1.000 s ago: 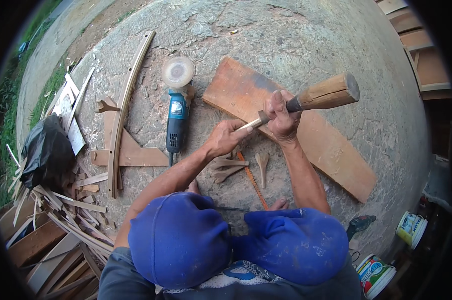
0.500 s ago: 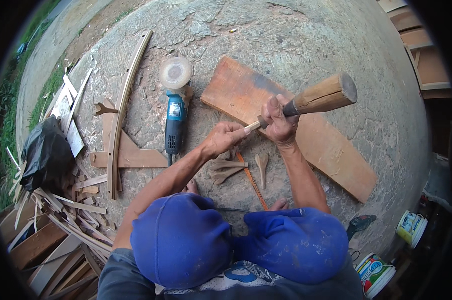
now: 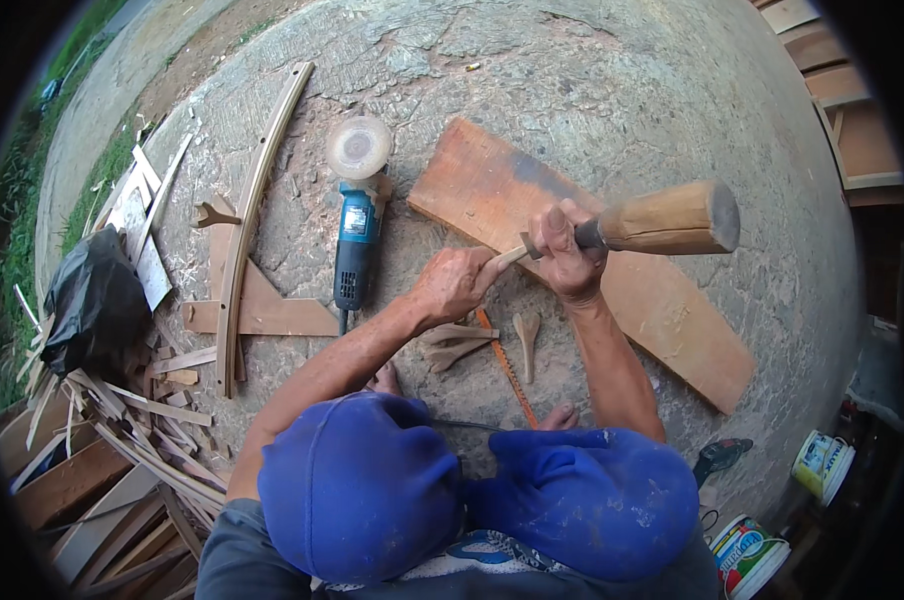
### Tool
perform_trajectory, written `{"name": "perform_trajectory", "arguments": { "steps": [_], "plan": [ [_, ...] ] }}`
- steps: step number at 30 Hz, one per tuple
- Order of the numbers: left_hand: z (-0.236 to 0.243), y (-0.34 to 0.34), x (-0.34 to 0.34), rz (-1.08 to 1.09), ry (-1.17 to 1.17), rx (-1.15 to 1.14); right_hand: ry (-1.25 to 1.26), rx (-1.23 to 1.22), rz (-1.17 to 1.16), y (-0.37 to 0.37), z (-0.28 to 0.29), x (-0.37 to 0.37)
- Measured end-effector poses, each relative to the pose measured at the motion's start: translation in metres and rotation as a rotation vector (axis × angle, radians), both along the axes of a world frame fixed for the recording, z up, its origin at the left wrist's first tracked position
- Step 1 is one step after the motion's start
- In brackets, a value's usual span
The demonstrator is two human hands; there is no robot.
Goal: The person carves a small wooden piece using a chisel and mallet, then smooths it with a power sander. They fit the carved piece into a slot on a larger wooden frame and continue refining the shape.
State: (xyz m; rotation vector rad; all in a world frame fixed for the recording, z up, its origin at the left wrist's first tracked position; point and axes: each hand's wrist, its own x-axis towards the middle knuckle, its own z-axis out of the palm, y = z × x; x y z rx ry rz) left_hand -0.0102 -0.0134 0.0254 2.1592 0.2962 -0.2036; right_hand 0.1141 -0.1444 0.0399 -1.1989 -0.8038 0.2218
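My left hand (image 3: pixel 450 285) is closed round a pale narrow wooden piece (image 3: pixel 505 262), held above the ground. My right hand (image 3: pixel 572 262) grips a chisel (image 3: pixel 667 216) with a thick cracked wooden handle and a dark metal neck, its blade end meeting the pale piece. Beneath and beyond my hands lies a reddish wooden board (image 3: pixel 687 330). Several small carved wooden pieces (image 3: pixel 528 340) and an orange toothed saw blade (image 3: pixel 507 370) lie on the ground below my hands.
An angle grinder (image 3: pixel 357 240) lies left of my hands. A long curved wooden strip (image 3: pixel 257 200) rests on flat offcuts (image 3: pixel 262 315). Wood scraps and a black bag (image 3: pixel 92 300) are at left, buckets (image 3: pixel 822 465) and a dark power tool (image 3: pixel 722 455) at lower right.
The chisel handle has swung downward and slightly right. My right hand has dropped a little, and my left fingers have rolled further over the pale piece.
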Motion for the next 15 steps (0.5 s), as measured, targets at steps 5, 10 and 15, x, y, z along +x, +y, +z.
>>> {"name": "perform_trajectory", "arguments": {
  "steps": [5,10,15],
  "plan": [
    [-0.011,-0.006,-0.004,0.045,0.09,-0.149,0.318,-0.089,0.049,0.0,0.0,-0.001],
    [-0.016,0.0,-0.002,0.055,0.039,-0.257,0.353,-0.089,0.052,0.002,0.004,-0.005],
    [-0.019,0.01,0.003,0.11,0.165,-0.589,0.244,-0.09,0.041,0.01,-0.006,0.003]
  ]
}}
